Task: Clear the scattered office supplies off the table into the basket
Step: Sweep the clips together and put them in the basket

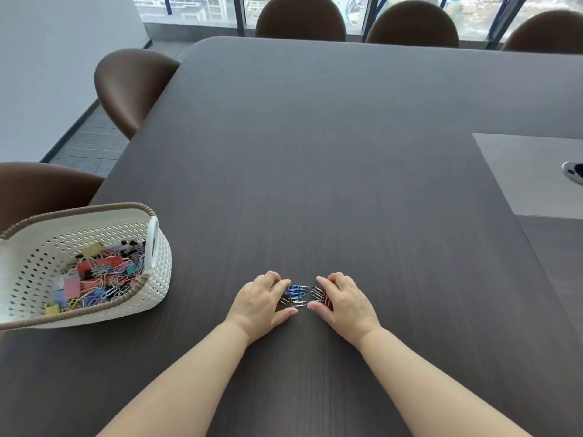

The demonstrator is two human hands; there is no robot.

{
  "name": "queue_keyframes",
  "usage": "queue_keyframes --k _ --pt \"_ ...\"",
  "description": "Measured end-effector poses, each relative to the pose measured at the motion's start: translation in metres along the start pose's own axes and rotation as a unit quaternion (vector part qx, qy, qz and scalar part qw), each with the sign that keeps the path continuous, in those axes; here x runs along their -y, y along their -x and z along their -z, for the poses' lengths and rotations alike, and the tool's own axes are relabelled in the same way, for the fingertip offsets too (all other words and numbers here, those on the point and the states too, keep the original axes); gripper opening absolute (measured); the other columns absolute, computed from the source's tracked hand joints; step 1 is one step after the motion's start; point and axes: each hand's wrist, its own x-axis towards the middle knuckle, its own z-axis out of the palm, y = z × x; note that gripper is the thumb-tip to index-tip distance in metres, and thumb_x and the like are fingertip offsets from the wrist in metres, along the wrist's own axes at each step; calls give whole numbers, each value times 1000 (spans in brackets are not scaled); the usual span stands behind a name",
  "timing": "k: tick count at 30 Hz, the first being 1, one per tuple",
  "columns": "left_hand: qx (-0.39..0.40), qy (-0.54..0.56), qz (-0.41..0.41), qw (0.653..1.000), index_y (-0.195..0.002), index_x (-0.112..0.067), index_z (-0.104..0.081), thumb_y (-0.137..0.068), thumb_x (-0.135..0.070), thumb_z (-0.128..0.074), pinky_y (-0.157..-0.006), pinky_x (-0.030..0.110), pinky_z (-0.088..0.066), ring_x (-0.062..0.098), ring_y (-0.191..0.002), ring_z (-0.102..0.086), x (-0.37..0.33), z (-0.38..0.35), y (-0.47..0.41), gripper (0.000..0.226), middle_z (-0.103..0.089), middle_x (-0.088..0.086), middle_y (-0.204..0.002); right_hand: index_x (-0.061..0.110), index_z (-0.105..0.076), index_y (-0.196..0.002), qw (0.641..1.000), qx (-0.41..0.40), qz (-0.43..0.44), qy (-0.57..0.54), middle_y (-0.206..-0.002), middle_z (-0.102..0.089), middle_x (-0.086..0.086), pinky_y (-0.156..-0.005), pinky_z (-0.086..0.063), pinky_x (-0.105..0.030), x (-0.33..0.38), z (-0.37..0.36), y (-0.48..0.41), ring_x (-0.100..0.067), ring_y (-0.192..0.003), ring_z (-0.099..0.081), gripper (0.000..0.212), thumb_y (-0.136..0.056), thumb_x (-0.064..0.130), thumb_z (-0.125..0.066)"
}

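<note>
Flanking the paper clips [298,294] by the near edge of the counter [315,152], left hand [262,299] and right hand [345,299] rest loose-fingered, gripping nothing; clips look light, slippery, tangly, so scoop the bunch, not singles.

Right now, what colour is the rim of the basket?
Brown rim on a cream basket, clearest in the head view.

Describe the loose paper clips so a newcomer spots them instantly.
On the dark table, find the left hand and right hand near the front. Between them lies a cluster of paper clips, mostly blue and silver, loose on the wood, unlike those heaped in the white basket.
</note>
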Motion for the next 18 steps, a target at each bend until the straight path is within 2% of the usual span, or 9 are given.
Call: queue_keyframes --k 2,4,8,10,14,16,18 --pt "-16 -10 -12 1000 -107 -18 -66 -72 -65 -36 -58 22 -51 13 -72 -56 5 -2 3 66 -55 -3 -92 14 -60 -115 996 1 58 62 -98 -58 2 -73 -52 -25 -10 3 5 -14 -86 -47 83 -70 78 -31" --pt "-29 -11 -14 999 -109 -18 -65 -73 -65 -37 -59 21 -50 12 -75 -49 7 -4 2 65 -46 -5 -96 15 -58 -116 993 -6 79 91 -99 -54 3 -74 -52 -24 -15 2 7 -13 -86 -40 88 -66 81 -31" --pt "-40 22 4 999 -100 -18 -68 -78 -52 -41 -52 21 -49 14 -67 -57 1 -9 -5 49 -39 -6 -93 20 -61 -106 996 -33 47 72 -88 -56 4 -63 -54 -22 -7 -8 -5 -13 -80 -48 68 -69 71 -35" --pt "-56 47 9 997 -97 -19 -66 -80 -45 -45 -50 22 -48 14 -64 -56 0 -12 -4 38 -45 -4 -90 22 -61 -99 997 -42 47 52 -83 -57 4 -55 -53 -22 -3 -13 -14 -14 -72 -56 57 -70 66 -37" --pt "-84 81 16 993 -87 -23 -53 -83 -40 -47 -52 23 -42 10 -66 -47 0 -15 -1 18 -56 -3 -75 22 -66 -87 993 -88 73 27 -71 -57 3 -47 -47 -21 -2 -20 -14 -15 -59 -57 40 -77 54 -45" --pt "-100 80 13 992 -78 -20 -53 -87 -41 -45 -52 23 -39 10 -65 -43 0 -18 -2 24 -54 -3 -70 21 -65 -77 990 -113 81 33 -66 -55 3 -45 -45 -23 -2 -23 -11 -14 -55 -55 34 -82 48 -46" --pt "-117 65 6 991 -70 -17 -55 -94 -46 -35 -53 24 -36 10 -64 -39 0 -21 -1 42 -52 -3 -66 20 -58 -70 988 -131 79 39 -62 -53 4 -43 -43 -24 0 -25 -10 -14 -52 -54 38 -90 47 -39"
